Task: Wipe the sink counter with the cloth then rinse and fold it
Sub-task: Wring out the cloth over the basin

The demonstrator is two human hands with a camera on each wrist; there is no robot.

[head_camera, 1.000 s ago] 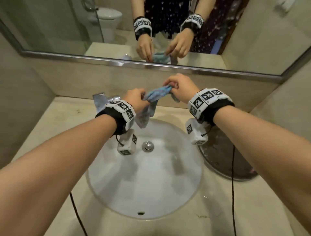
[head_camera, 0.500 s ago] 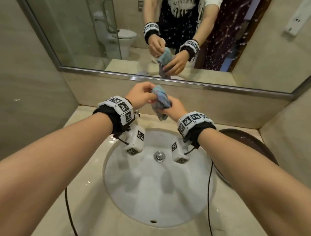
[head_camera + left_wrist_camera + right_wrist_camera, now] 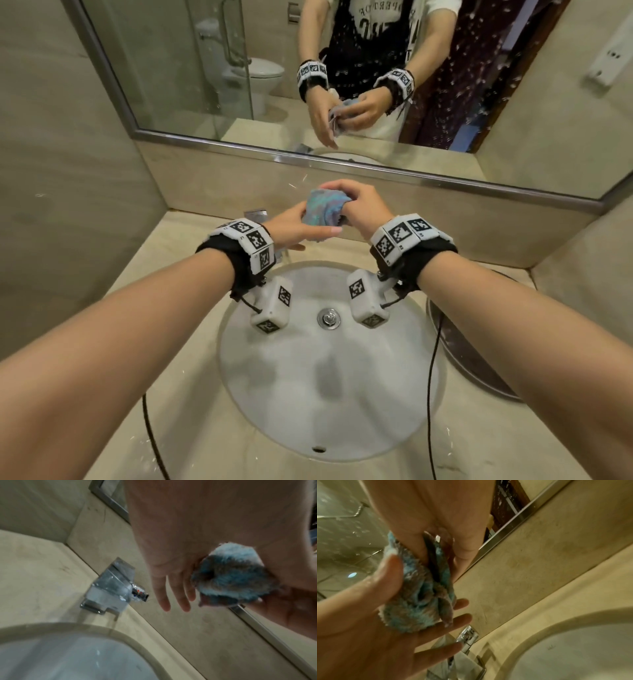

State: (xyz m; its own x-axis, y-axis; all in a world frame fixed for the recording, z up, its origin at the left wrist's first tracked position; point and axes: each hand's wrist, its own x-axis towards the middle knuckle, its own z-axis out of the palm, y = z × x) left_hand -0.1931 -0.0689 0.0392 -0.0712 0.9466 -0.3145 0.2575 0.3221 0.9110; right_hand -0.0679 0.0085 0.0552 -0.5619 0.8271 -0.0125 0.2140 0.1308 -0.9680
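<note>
A wet blue and grey cloth (image 3: pixel 323 212) is bunched into a small wad above the back of the sink, between my two hands. My left hand (image 3: pixel 291 231) lies under and beside it, fingers straight, with the thumb clamping the cloth (image 3: pixel 419 599) against the palm. My right hand (image 3: pixel 361 205) curls over the top, its fingers dug into the folds. In the left wrist view the cloth (image 3: pixel 229 577) shows between my left hand (image 3: pixel 171 561) and my right hand (image 3: pixel 283 608). The beige counter (image 3: pixel 181 236) surrounds the white sink (image 3: pixel 329 394).
A chrome faucet (image 3: pixel 255 215) stands at the back left of the sink, just below my left hand. A dark round tray (image 3: pixel 472 363) sits on the counter to the right. A mirror (image 3: pixel 205 68) spans the back wall. Cables hang from both wrists.
The cloth was stretched and twisted between both hands, with a tail hanging; now it is gathered into a compact wad. My left fingers have straightened, and my right hand has come over the top.
</note>
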